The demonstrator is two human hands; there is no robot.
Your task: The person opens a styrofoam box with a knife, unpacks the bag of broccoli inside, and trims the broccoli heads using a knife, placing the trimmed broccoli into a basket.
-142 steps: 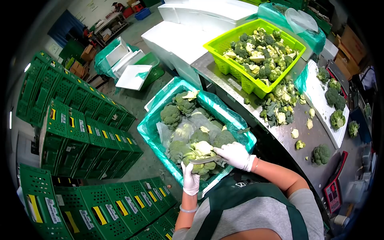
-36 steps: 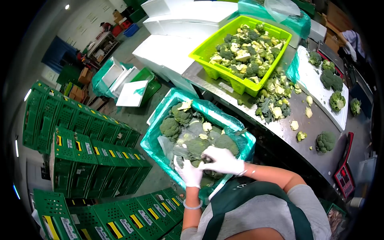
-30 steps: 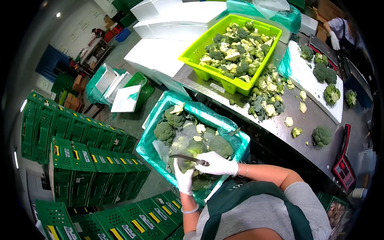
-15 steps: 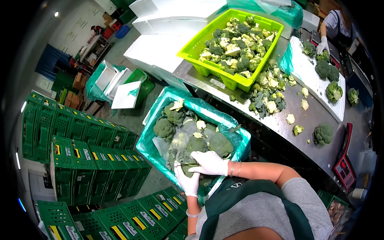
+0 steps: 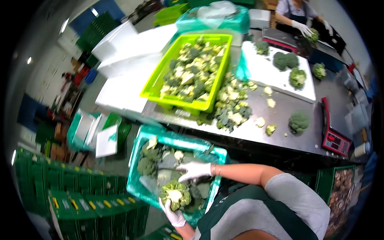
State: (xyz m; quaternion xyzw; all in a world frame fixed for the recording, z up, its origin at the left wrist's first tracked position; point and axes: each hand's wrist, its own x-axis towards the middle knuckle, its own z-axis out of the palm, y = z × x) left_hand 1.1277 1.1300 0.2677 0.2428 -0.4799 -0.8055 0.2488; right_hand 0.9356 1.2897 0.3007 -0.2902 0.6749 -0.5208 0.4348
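My left hand [image 5: 174, 217], in a white glove, is closed round a head of broccoli [image 5: 175, 193] with its pale cut stem turned up. My gloved right hand [image 5: 195, 171] is just above it, fingers apart, over more broccoli heads [image 5: 148, 166] in a crate lined with green plastic film [image 5: 176, 139]. Whether its fingertips touch a head or the clear plastic there, I cannot tell. Part of the crate's contents is hidden under my hands.
A lime-green basket [image 5: 155, 86] of broccoli pieces stands on the metal table [image 5: 280, 140], beside loose trimmings [image 5: 232, 108]. A white foam board [image 5: 276, 78] holds broccoli. Red scales [image 5: 336, 142] sit right; green crates [image 5: 92, 204] are stacked left. A co-worker [image 5: 300, 20] handles broccoli.
My left hand has lifted a broccoli head, stem up, at the crate's near side. My right hand has opened and moved away from the left. The head view has swung round.
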